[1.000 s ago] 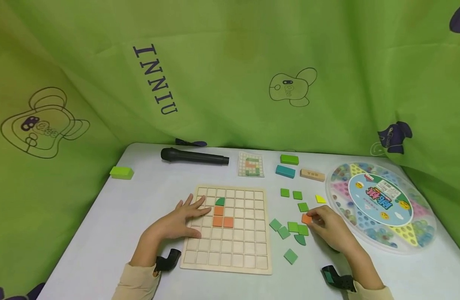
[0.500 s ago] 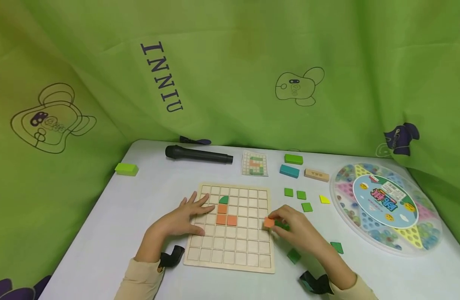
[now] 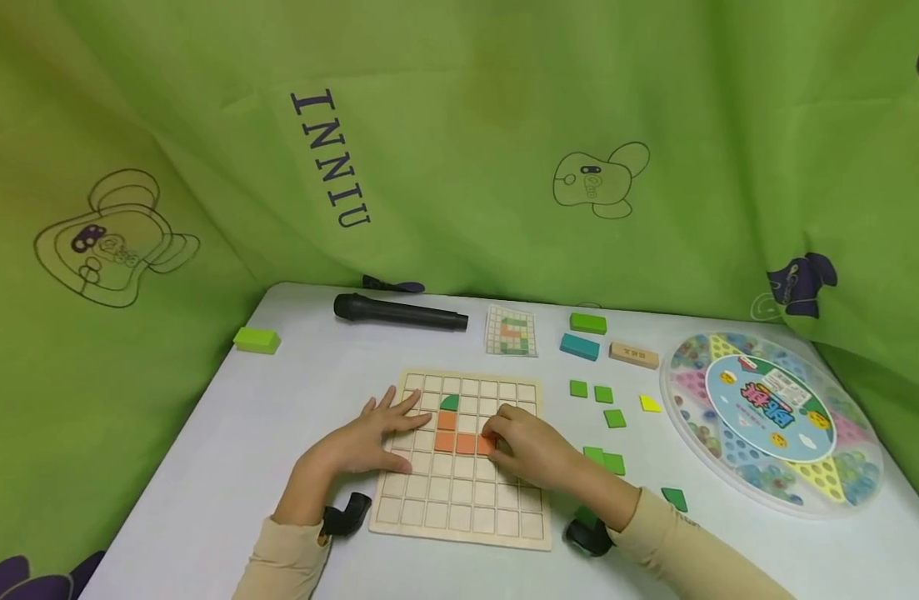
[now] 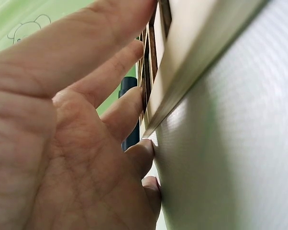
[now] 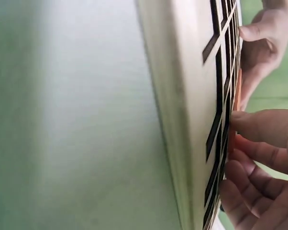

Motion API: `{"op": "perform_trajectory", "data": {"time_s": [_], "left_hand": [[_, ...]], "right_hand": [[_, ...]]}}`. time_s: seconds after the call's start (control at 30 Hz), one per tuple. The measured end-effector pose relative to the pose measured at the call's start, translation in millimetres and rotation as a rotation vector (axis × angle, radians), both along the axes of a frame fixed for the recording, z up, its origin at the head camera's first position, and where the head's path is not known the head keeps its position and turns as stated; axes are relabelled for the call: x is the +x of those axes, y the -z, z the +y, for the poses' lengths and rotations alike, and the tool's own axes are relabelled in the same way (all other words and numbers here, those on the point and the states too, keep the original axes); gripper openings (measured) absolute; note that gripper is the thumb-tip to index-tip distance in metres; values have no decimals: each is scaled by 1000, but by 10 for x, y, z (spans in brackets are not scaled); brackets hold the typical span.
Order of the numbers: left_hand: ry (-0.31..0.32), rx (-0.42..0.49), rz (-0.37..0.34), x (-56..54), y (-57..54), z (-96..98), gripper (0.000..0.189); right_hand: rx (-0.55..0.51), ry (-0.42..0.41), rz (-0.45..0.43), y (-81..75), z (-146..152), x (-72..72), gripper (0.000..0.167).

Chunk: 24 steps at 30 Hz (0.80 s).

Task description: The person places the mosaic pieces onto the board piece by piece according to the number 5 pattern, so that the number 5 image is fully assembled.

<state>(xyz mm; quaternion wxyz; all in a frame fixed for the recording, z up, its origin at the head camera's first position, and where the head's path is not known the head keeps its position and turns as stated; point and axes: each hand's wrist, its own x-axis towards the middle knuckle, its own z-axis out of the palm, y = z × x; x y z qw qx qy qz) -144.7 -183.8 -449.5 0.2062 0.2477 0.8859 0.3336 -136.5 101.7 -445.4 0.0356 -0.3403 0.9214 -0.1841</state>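
Observation:
My left hand (image 3: 365,440) rests on the left side of the wooden grid board (image 3: 466,542), its fingers spread and straight, also close up in the left wrist view. Over the middle of the board, my right hand (image 3: 537,448) pinches an orange square tile (image 3: 485,445) between thumb and fingers, at a cell in line with two orange tiles (image 3: 455,442). Part of that tile is hidden by the fingers. Another orange tile (image 3: 447,421) lies above the row's left end, with a green quarter-round tile (image 3: 449,403) above it.
Green square tiles (image 3: 603,394), a yellow tile (image 3: 650,404) and a dark green tile (image 3: 675,499) lie right of the board. Behind are a pattern card (image 3: 511,331), a black microphone (image 3: 399,312) and small blocks (image 3: 580,347). A round marble game box (image 3: 777,421) stands far right.
My right hand has carried the orange tile leftward from the loose tiles onto the board, beside the other orange ones. My left hand has stayed on the board's left side.

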Motion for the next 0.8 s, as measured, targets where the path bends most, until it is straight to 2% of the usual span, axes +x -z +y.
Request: {"op": "perform_trajectory", "data": {"time_s": [0.1, 0.23, 0.33, 0.47, 0.6, 0.7, 0.8], "left_hand": [[-4, -6, 5, -6, -20, -4, 74], [-2, 1, -9, -4, -28, 2, 74], [5, 9, -14, -1, -20, 13, 74], [11, 7, -8, -2, -12, 24, 74], [9, 7, -8, -6, -11, 17, 75], [10, 6, -8, -6, 1, 10, 75], [10, 6, -4, -5, 16, 11, 75]], "right_hand": [[-9, 0, 5, 2, -2, 0, 19], [-51, 18, -33, -23, 68, 0, 29], [-126, 83, -76, -71, 241, -52, 39], [-211, 215, -73, -106, 635, -238, 41], [-175, 335, -58, -66, 1039, -446, 38], [-119, 360, -88, -27, 1226, -547, 32], [-94, 361, -110, -12, 1282, -602, 24]]}}
